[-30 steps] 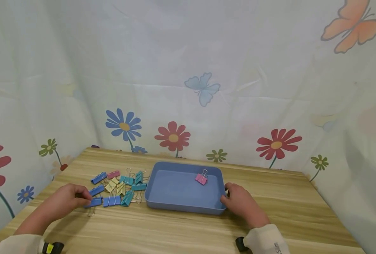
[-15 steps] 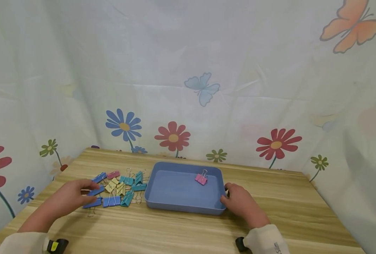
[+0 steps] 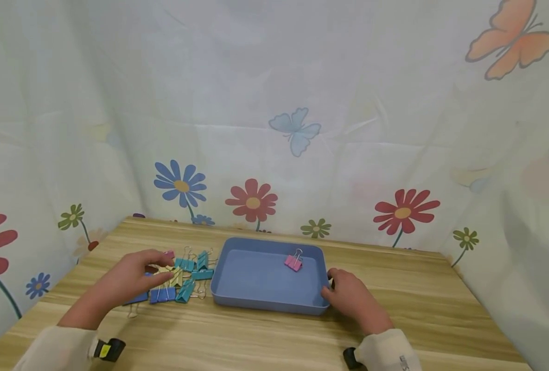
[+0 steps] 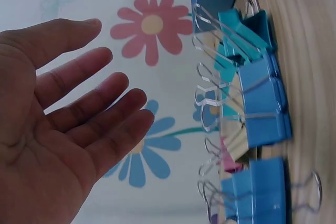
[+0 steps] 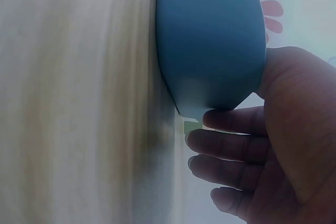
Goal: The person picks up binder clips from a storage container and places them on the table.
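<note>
My left hand (image 3: 128,275) hovers over the left part of a cluster of binder clips, its fingers spread and nothing between them. Near it are a blue binder clip (image 3: 163,295), a yellow binder clip (image 3: 177,277) and a teal binder clip (image 3: 186,291); the hand covers some others in the head view. To their right stands a shallow blue tray (image 3: 267,304), with one pink binder clip (image 3: 293,263) lying in it. My right hand (image 3: 352,299) grips the tray's right wall, thumb over the rim and index finger against the outside (image 5: 231,120).
The wooden table (image 3: 265,340) carries everything. Behind it hangs a pale curtain (image 3: 348,170) printed with flowers and butterflies. More teal clips (image 3: 202,273) lie close beside the tray's left wall.
My left hand has left the blue clip at the near left, opened its fingers and moved right and farther back over the cluster. The right hand and the tray stay put.
</note>
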### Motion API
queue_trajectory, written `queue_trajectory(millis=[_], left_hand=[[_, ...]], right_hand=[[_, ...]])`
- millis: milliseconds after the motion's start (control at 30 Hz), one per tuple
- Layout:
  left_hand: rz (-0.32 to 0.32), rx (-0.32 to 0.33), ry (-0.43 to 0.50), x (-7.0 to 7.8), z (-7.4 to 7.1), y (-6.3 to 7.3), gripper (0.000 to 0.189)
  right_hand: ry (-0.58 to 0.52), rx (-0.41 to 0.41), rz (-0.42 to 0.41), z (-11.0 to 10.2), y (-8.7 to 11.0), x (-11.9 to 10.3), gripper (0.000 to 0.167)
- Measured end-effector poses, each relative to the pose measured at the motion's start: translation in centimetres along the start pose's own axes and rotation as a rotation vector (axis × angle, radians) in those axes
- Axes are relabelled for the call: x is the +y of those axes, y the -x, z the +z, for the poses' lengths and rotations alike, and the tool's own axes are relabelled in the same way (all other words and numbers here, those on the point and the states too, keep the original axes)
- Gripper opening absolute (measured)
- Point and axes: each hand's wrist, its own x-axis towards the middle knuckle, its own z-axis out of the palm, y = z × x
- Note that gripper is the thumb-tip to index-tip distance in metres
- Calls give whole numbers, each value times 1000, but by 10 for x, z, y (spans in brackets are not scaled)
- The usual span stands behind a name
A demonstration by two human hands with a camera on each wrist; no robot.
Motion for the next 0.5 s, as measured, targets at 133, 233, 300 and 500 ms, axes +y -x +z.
queue_trajectory(millis=[133,233,300,500], left_hand=[[18,3,30,13,5,-9,31],[22,20,48,21,11,-17,33],[26,30,72,25,16,-23,38],[0,36,163,38,30,-41,52]], right_hand=[[1,1,1,1,0,0,38],[2,4,3,1,0,1,38],[1,5,4,1,0,1,39],[-4,-3,7,-1,0,0,40]])
